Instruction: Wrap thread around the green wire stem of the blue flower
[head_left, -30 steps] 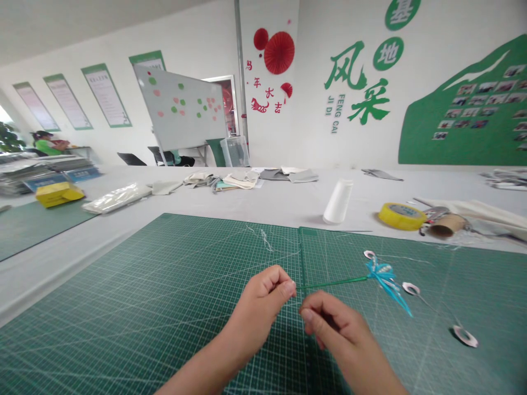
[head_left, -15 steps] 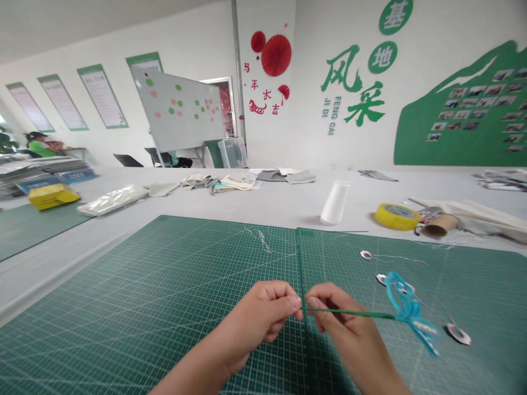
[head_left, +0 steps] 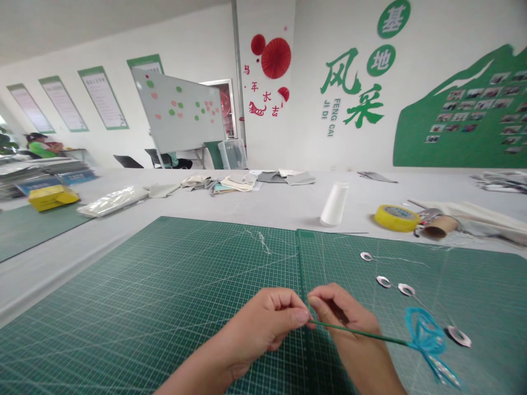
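Observation:
My left hand (head_left: 274, 321) pinches the end of a thin green stem (head_left: 362, 332) between thumb and forefinger. At the stem's other end is a blue looped, butterfly-like ornament (head_left: 428, 332) with pale beads on its lower part. Close by, my right hand (head_left: 348, 318) has thumb and forefinger closed together just above the stem, which crosses in front of its palm. What those fingertips hold, if anything, is too small to make out. Small pale oval rings (head_left: 406, 289), some with thread attached, lie on the green cutting mat (head_left: 185, 307) beyond the ornament.
A white thread cone (head_left: 335, 204) stands behind the mat. To its right are a yellow tape roll (head_left: 396, 218), a cardboard tube (head_left: 439, 226) and cloth. Fabric pieces (head_left: 239, 181), a plastic-wrapped pack (head_left: 113, 202) and a yellow box (head_left: 53, 197) lie leftward. Another person (head_left: 41, 145) sits far left.
The stem has tilted, and its blue ornament has swung down and to the right, uncovering a ring on the mat. My left hand has shifted slightly right; the right fingertips now sit above the stem.

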Demonstrator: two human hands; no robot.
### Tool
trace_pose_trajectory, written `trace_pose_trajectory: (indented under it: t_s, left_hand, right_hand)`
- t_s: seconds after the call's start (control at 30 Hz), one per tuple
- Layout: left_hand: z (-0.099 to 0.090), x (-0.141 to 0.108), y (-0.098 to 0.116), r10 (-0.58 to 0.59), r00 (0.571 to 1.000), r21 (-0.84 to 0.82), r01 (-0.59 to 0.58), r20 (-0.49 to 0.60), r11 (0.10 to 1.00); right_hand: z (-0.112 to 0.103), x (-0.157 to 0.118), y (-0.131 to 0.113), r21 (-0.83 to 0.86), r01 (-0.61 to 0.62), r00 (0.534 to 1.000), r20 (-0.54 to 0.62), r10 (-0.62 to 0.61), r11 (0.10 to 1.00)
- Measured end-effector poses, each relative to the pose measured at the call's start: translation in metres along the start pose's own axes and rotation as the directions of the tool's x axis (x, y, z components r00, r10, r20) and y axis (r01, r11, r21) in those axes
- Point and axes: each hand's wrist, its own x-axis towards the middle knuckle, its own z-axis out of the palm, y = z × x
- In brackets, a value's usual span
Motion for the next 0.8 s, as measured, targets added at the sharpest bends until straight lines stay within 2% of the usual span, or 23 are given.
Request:
trace_pose_trajectory:
  t_s: [0.1,0.2,0.23,0.3,0.33,0.4,0.47,0.5,0.6,0.67,0.8]
  left_hand:
    - [0.002,0.000,0.003,0.040,0.995,0.068,-0.033,-0.092,0.997]
    - [0.002,0.002,0.005,0.114,0.973,0.173,-0.079,-0.203,0.982]
    - [0.001,0.002,0.005,0.168,0.958,0.230,-0.114,-0.233,0.967]
    - [0.001,0.003,0.004,0.287,0.921,0.358,-0.182,-0.265,0.916]
    - [0.001,0.004,0.004,0.331,0.905,0.413,-0.203,-0.268,0.888]
    - [0.002,0.004,0.001,0.370,0.893,0.486,-0.212,-0.256,0.848]
    - [0.004,0.004,-0.001,0.382,0.895,0.535,-0.211,-0.230,0.818]
    - [0.005,0.004,-0.002,0.390,0.896,0.560,-0.217,-0.210,0.800]
    - [0.006,0.003,-0.006,0.422,0.892,0.642,-0.228,-0.164,0.732]
    - [0.006,0.003,-0.007,0.433,0.889,0.689,-0.221,-0.148,0.690]
    - [0.006,0.002,-0.007,0.425,0.895,0.746,-0.192,-0.133,0.637]
  right_hand:
    - [0.005,0.002,0.014,-0.072,-0.098,0.995,-0.037,0.095,0.993]
    - [0.009,-0.003,0.014,-0.136,-0.059,0.997,0.049,0.066,0.989]
    - [0.009,-0.007,0.010,-0.174,0.002,0.996,0.087,0.013,0.985]
    - [0.008,-0.013,0.000,-0.246,0.201,0.977,0.122,-0.175,0.948]
    - [0.005,-0.015,-0.005,-0.272,0.312,0.950,0.103,-0.295,0.910]
    - [-0.001,-0.016,-0.015,-0.317,0.480,0.863,0.005,-0.505,0.818]
    - [-0.008,-0.011,-0.020,-0.405,0.529,0.791,-0.081,-0.606,0.746]
    - [-0.010,-0.007,-0.021,-0.456,0.520,0.780,-0.090,-0.619,0.722]
    - [-0.013,0.001,-0.017,-0.549,0.493,0.799,-0.021,-0.601,0.675]
    - [-0.013,0.004,-0.013,-0.533,0.515,0.798,0.013,-0.602,0.671]
    - [-0.015,0.003,-0.009,-0.473,0.529,0.793,-0.019,-0.609,0.704]
